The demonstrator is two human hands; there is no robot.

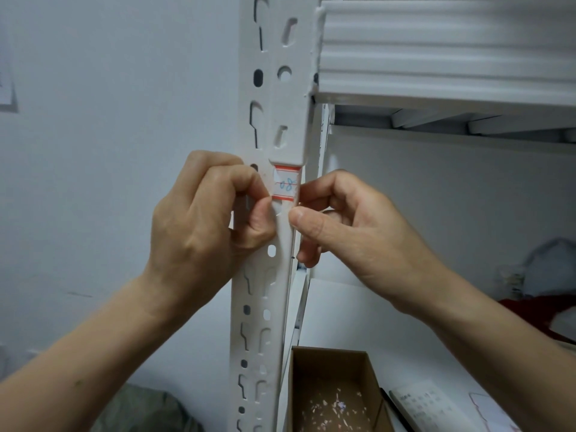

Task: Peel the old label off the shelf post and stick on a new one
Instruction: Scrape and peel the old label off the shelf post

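A white slotted shelf post [277, 113] runs up the middle of the head view. A small white label [286, 183] with red bars and blue handwriting is stuck on its front face. My left hand [202, 226] is curled against the post's left side, its thumb tip at the label's lower left corner. My right hand [346, 226] is curled at the post's right edge, with thumb and forefinger at the label's right side. Whether either hand has lifted the label's edge is hidden by the fingers.
A white shelf beam [445, 54] juts right from the post at the top. Below stands an open cardboard box [330, 391] with several paper scraps inside. A sheet of labels [427, 406] lies at the bottom right. A pale wall [93, 120] fills the left.
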